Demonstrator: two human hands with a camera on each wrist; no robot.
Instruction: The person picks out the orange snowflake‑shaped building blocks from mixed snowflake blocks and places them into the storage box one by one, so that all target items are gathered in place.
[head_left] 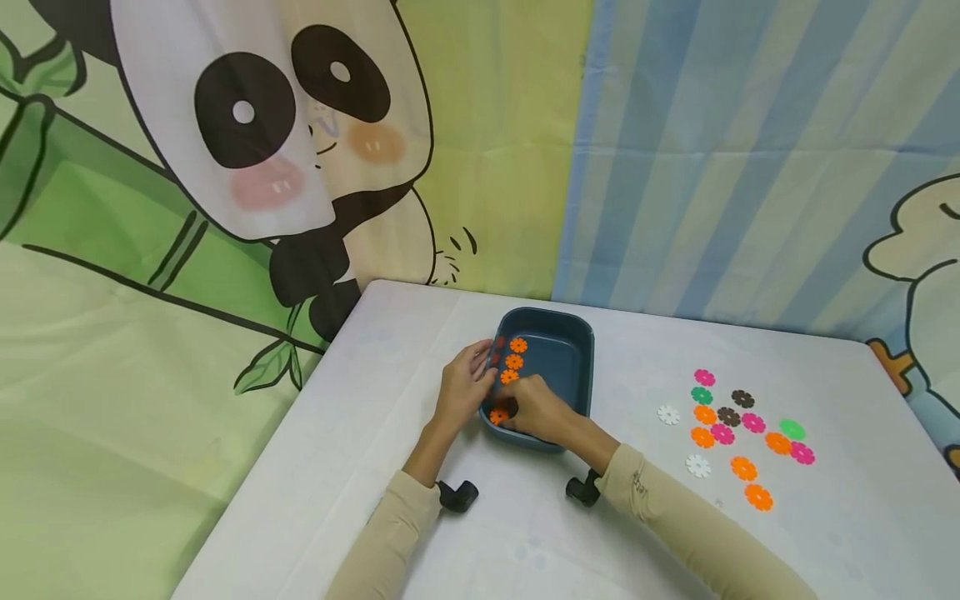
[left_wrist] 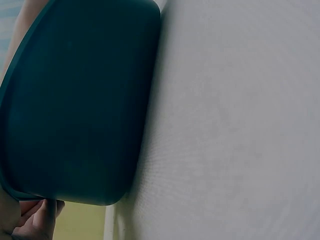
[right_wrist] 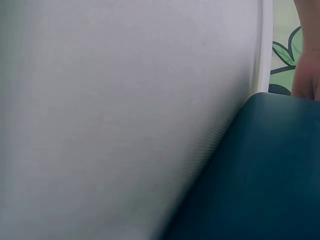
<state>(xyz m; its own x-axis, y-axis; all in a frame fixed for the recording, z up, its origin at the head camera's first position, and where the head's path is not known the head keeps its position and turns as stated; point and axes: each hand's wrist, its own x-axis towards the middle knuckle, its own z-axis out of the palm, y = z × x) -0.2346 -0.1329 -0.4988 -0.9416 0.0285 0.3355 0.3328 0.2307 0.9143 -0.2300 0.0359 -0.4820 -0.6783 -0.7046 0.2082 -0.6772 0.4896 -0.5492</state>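
Note:
A dark blue rectangular tray (head_left: 555,325) stands on the white table, its outer wall (left_wrist: 85,110) filling much of the left wrist view. My left hand (head_left: 459,390) holds the tray's left rim. Inside, along that same side, runs a row of orange flower-shaped discs (head_left: 513,362). My right hand (head_left: 536,408) reaches into the near left part with curled fingers. Its thumb and fingertips appear to pinch an orange disc (head_left: 498,415) at the near end of the row; the grip is partly hidden. Reddish patches show on the left inner wall, perhaps reflections.
Several loose flower discs lie on the table to the right: orange (head_left: 744,468), pink (head_left: 802,452), green (head_left: 702,396), dark brown (head_left: 742,398) and white (head_left: 697,465). Black wrist cameras (head_left: 459,497) sit by both cuffs. A printed curtain (head_left: 495,167) hangs behind the table.

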